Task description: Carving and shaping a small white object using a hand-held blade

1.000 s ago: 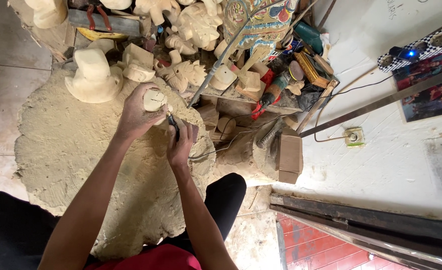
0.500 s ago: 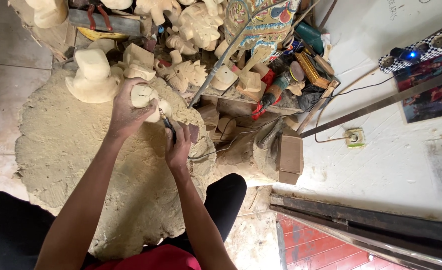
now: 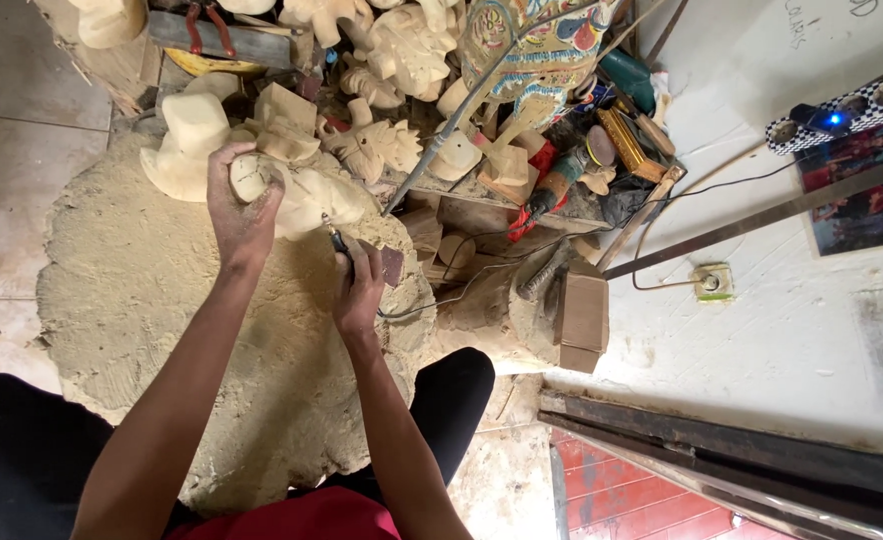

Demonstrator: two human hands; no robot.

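Observation:
My left hand (image 3: 243, 205) grips a pale, unpainted wooden carving (image 3: 307, 197) and holds it above a sawdust-covered mat (image 3: 152, 300). My right hand (image 3: 360, 292) is closed on a small rotary carving tool (image 3: 340, 243) whose tip touches the carving's lower side. A thin cord runs from the tool off to the right. A dark sanding block (image 3: 392, 264) lies just beside my right hand. My black-trousered legs frame the mat at the bottom.
Several unfinished pale wood figures (image 3: 402, 50) crowd the top, beside a painted colourful carving (image 3: 532, 40). Hand tools and a power tool (image 3: 562, 185) lie at centre right. A cardboard box (image 3: 582, 320), a wall socket (image 3: 712, 282) and metal bars (image 3: 722, 450) sit to the right.
My left hand has carried the wooden carving up and to the left. My right hand followed with the tool, which stays against the carving.

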